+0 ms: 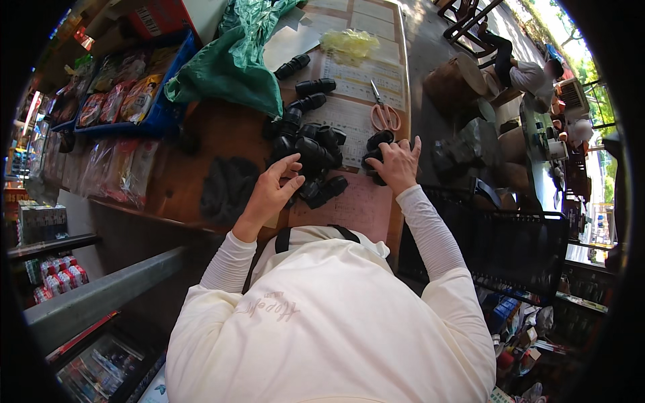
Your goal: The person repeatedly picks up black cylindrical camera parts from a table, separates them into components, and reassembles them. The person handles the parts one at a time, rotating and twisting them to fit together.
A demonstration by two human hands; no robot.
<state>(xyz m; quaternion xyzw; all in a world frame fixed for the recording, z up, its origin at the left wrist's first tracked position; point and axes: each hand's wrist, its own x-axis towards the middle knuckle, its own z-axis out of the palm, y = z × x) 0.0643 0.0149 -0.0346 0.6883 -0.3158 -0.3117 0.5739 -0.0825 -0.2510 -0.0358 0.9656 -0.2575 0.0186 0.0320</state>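
Observation:
Several glossy black ridged plastic parts [316,151] lie heaped in the middle of the table; their exact kind I cannot make out. My left hand [270,193] is at the near left side of this heap, fingers loosely apart, with nothing visible in them. To the right, a smaller group of the same black parts [380,139] lies near the table's right edge. My right hand [398,164] rests against that group, thumb over one part and other fingers stretched out. Just beyond it lie scissors [384,115] with pink handles.
A green plastic bag [232,67] and a crumpled yellowish bag [349,46] lie farther back. A blue crate [158,111] of packaged goods stands at left. Dark cloth [228,188] lies near my left hand. Printed sheets cover the wooden table [201,127]. Beyond its right edge is a black crate [497,235].

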